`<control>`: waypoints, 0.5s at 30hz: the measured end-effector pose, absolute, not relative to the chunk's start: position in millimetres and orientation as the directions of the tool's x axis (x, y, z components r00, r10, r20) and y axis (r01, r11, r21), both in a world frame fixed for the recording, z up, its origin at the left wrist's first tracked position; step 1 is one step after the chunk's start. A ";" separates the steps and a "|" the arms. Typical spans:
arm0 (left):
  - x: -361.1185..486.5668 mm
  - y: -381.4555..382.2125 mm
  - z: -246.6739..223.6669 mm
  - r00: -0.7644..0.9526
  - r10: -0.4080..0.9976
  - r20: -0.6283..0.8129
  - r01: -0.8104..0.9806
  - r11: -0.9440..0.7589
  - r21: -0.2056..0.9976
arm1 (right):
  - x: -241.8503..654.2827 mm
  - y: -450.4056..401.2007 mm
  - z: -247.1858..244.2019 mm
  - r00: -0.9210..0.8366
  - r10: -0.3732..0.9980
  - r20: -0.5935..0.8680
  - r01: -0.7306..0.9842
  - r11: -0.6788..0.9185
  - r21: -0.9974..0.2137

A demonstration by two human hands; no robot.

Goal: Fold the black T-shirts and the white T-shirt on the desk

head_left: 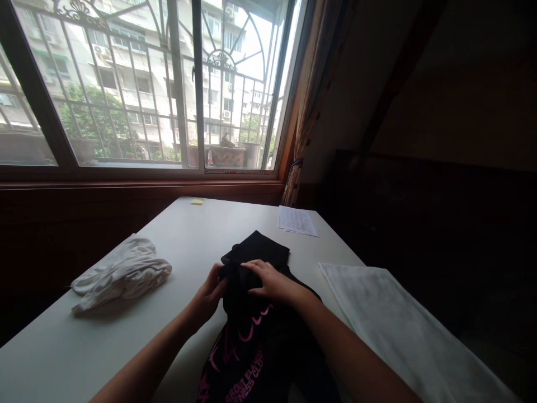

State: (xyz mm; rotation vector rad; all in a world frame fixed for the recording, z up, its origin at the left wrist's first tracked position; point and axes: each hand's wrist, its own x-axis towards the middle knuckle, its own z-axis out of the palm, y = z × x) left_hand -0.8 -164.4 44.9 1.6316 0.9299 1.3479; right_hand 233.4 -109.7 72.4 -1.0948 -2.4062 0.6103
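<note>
A black garment [268,341] with pink lettering lies bunched on the white table, its lower part running out of the bottom of the view. My left hand [211,292] is closed on the garment's left edge, thumb and fingers gripping a bunched fold. Across the top of the same fold rests my right hand [271,281], its fingers curled over the black cloth and thumb pressed against it. Just beyond both hands, a flat, angular black part [262,249] points toward the window. Some fingertips are hidden in the dark fabric.
A crumpled white cloth [126,271] lies on the table [168,235] at the left. Another white cloth [394,308] is spread along the right edge. Printed papers [297,220] and a yellow note [197,201] are at the far end, below the window.
</note>
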 end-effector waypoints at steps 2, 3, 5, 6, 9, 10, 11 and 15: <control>1.8 -162.2 40.3 0.165 0.914 0.371 0.043 -0.383 0.923 | 224.6 -106.8 47.6 -0.576 0.798 0.177 0.648 0.578 -0.497; 2.0 -160.5 38.5 0.176 0.920 0.350 0.033 -0.361 0.932 | 221.1 -107.7 38.7 -0.544 0.817 0.191 0.673 0.561 -0.482; 0.6 -157.9 37.4 0.214 0.926 0.311 0.031 -0.324 0.946 | 216.9 -111.6 28.8 -0.483 0.844 0.233 0.691 0.531 -0.491; -0.8 -157.5 38.2 0.233 0.928 0.291 0.038 -0.308 0.951 | 216.6 -113.6 27.4 -0.464 0.850 0.250 0.679 0.522 -0.517; -5.8 -158.4 41.9 0.270 0.931 0.244 0.043 -0.265 0.963 | 221.9 -118.1 31.0 -0.385 0.860 0.335 0.578 0.508 -0.639; -7.2 -158.5 41.9 0.287 0.930 0.231 0.020 -0.247 0.969 | 225.3 -119.4 32.9 -0.333 0.866 0.373 0.532 0.499 -0.684; -8.2 -158.2 40.8 0.304 0.927 0.220 -0.011 -0.228 0.974 | 229.1 -120.9 34.4 -0.267 0.875 0.404 0.482 0.484 -0.730; -7.4 -153.4 26.8 0.382 0.896 0.224 -0.131 -0.188 0.973 | 242.7 -132.2 35.8 0.009 0.937 0.349 0.235 0.338 -0.911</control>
